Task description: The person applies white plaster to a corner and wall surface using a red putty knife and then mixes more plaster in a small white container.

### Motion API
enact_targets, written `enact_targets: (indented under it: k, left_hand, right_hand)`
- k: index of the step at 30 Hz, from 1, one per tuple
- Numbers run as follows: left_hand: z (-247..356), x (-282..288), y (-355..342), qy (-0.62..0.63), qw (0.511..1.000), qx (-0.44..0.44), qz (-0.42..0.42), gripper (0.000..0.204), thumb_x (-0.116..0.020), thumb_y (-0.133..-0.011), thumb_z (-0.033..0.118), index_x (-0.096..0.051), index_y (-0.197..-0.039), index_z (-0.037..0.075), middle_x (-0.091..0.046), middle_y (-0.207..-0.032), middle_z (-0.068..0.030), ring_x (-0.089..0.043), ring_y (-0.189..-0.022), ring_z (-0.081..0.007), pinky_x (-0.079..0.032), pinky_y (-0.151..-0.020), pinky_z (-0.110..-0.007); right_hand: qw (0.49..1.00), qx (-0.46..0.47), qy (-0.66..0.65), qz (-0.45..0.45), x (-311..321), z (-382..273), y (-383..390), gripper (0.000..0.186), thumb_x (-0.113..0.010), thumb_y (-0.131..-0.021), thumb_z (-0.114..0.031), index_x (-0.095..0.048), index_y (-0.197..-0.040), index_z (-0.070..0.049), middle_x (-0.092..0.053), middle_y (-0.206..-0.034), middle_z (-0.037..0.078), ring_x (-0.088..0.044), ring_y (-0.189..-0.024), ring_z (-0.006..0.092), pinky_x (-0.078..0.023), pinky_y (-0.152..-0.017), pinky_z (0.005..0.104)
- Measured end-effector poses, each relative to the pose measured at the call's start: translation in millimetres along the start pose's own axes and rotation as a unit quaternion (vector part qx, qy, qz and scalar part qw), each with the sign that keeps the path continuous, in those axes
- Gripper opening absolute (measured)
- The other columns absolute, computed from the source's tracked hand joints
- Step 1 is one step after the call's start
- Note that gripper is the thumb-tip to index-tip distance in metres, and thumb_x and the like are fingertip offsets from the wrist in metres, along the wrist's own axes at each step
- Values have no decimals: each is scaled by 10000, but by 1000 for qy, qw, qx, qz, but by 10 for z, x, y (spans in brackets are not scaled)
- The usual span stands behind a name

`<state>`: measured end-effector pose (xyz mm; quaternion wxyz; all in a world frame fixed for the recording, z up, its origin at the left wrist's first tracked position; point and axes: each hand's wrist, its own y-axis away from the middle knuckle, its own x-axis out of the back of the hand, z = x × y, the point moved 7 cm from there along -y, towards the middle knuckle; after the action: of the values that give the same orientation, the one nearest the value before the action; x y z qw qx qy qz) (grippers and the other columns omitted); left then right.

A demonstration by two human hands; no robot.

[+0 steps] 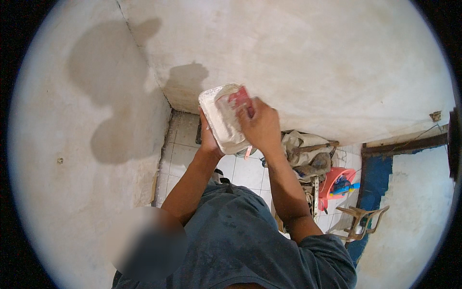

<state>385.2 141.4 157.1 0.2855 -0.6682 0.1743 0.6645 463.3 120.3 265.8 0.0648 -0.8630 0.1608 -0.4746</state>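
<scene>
My left hand (209, 138) supports a white rectangular tub (208, 107) from its left side and underneath, fingers mostly hidden behind it. The tub is tilted, and off-white paste (225, 123) coats its inside and rim. In my right hand (263, 126) is a red flat scraper (238, 98), smeared with paste and blurred by motion. My right fingers are closed around it, and its blade lies over the tub's upper right part. Below the tub, the end of a small pinkish strip (248, 152) shows; I cannot make out what it belongs to.
Bare plastered walls (308, 62) meet in a corner ahead on the left. On the tiled floor (248, 172), to the right, are a crumpled sack (301, 142), a coral-coloured basin (332, 189) holding blue and yellow items, and a brown stool-like frame (357, 212). Blue paint (378, 176) edges the right wall.
</scene>
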Motion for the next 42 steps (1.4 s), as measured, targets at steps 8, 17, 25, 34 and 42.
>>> enact_targets:
  k: [8, 17, 25, 34, 42]
  left_hand:
    - [21, 67, -12, -70, 993, -3, 98, 852, -183, -873, 754, -333, -1438, 135, -425, -1415, -140, -459, -1262, -335, -413, -1033, -496]
    - [21, 61, 2, -82, 993, -3, 84, 837, -189, -880, 744, -317, -1447, 142, -420, -1421, -138, -450, -1272, -335, -390, -1051, -510]
    - [2, -41, 36, -39, 997, 4, 66, 836, -158, -890, 733, -311, -1449, 131, -421, -1419, -138, -463, -1260, -332, -385, -1056, -494]
    - [37, -127, 87, -22, 999, -4, 25, 815, -249, -896, 716, -318, -1448, 120, -394, -1449, -123, -414, -1306, -316, -339, -1092, -481]
    - [62, -69, 73, -72, 992, -25, 102, 882, -131, -865, 766, -318, -1439, 124, -444, -1391, -153, -476, -1243, -336, -411, -1033, -492]
  right_hand:
    - [1000, -19, 18, -14, -79, -59, 16, 247, -634, -816, -223, -591, -783, 18, -609, -693, 235, -623, -676, 419, -481, -590, 423]
    - [999, -5, -12, 38, -60, -20, 58, 250, -630, -819, -228, -591, -781, 16, -598, -678, 227, -613, -658, 413, -473, -584, 435]
    - [996, -66, -2, 56, 158, 258, -41, 230, -631, -818, -205, -585, -794, 18, -603, -673, 217, -619, -650, 400, -475, -583, 423]
    - [998, -41, -18, 40, 103, 168, -49, 230, -626, -822, -203, -585, -780, 20, -617, -695, 214, -626, -644, 373, -477, -592, 418]
    - [998, -17, -53, 7, 49, -127, 27, 237, -635, -805, -208, -570, -804, 19, -615, -694, 242, -616, -666, 445, -492, -612, 490]
